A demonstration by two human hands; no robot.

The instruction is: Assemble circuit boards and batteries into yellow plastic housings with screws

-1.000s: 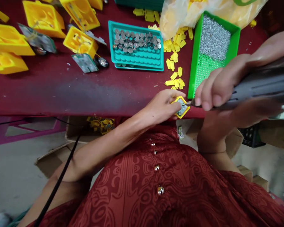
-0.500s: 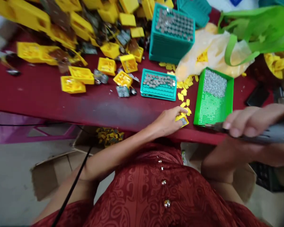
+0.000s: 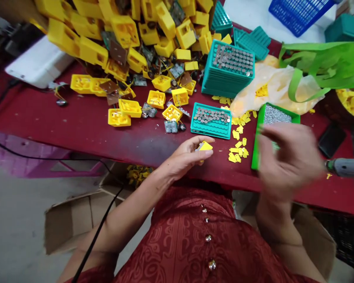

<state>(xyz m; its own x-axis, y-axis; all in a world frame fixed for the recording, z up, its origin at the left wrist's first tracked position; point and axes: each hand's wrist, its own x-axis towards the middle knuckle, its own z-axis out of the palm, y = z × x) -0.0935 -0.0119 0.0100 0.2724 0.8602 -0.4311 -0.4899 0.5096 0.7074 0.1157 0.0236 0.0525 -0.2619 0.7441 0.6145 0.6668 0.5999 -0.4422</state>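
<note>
My left hand [image 3: 188, 153] is closed around a small yellow plastic case [image 3: 205, 146], pinched between thumb and fingers above the table's front edge. Motion smears my right hand [image 3: 287, 157], raised in front of the green basket [image 3: 255, 157] that holds many small silver screws [image 3: 275, 115]. Whether its fingers grip anything cannot be made out. To the right of that hand an electric screwdriver [image 3: 346, 167] lies on the table. Loose yellow flat pieces [image 3: 238, 152] are scattered between the two hands. Just beyond my left hand is a teal tray [image 3: 211, 127] with round button cells.
A big heap of yellow cases [image 3: 124, 31] with circuit boards and wires fills the back left. Stacked teal trays [image 3: 222, 84] stand behind, beside a plastic bag [image 3: 279, 84] and a green bag [image 3: 339, 67]. A black phone [image 3: 332, 139] lies at right.
My right hand has let go of the electric screwdriver, which now lies on the table. My left hand has lifted the yellow case from beside the loose pieces and moved it left, turning it over.
</note>
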